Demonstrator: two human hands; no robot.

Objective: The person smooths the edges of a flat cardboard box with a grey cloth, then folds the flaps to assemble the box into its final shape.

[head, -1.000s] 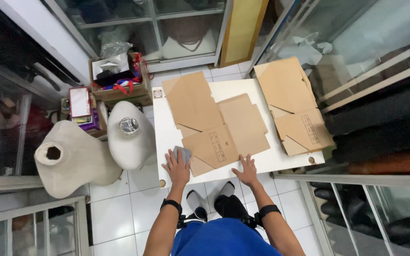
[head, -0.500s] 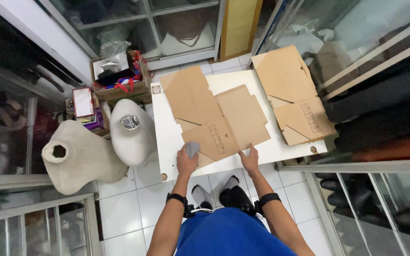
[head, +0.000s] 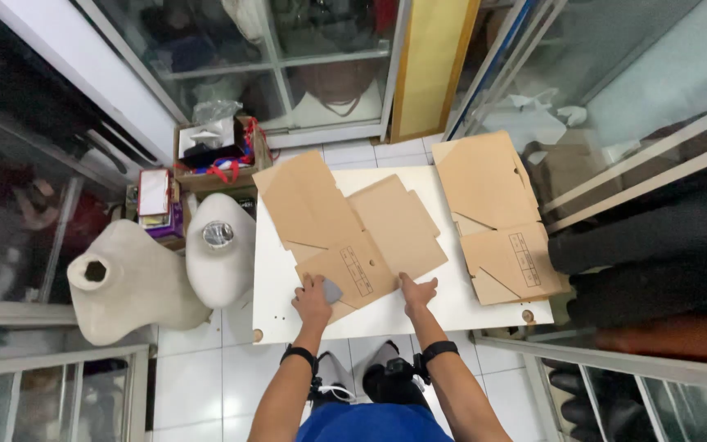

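Pressing flattened cardboard box [head: 353, 245] near table edge [head: 386, 334]

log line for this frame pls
left hand: on small grey object | right hand: flat on cardboard sheet | surface: white table

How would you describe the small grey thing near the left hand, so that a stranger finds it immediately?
Start at the white table in the middle of the room. On it lies a flattened brown cardboard box, and both hands rest on its near edge. The small grey object lies under the fingers of the left hand; it is the only grey thing among brown sheets.
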